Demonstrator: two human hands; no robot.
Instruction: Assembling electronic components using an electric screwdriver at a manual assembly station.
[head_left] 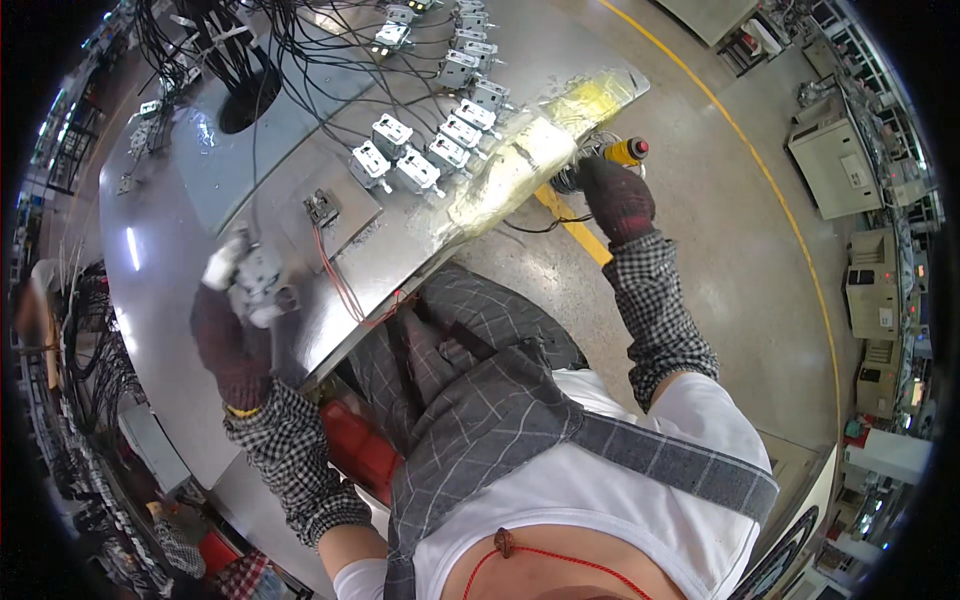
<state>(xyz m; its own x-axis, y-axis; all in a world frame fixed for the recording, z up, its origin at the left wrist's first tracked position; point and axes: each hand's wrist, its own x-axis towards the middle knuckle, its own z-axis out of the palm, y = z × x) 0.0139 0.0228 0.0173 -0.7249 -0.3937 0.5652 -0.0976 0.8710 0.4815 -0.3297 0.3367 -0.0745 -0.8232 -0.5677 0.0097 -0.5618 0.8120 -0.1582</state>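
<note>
Connectors sit in rows, seemingly wired; can't tell if they're finished. You've got a blurred metal piece pinched in your left hand over the table, likely mid-job. Your right hand is by the yellow tool, can't tell its grip.

At nine o'clock, the left hand and grey part blur; at eleven o'clock, the top edge cuts black cables.

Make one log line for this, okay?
left hand: holding blurred grey part | right hand: by yellow cylindrical tool | table: cabled metal units
</note>
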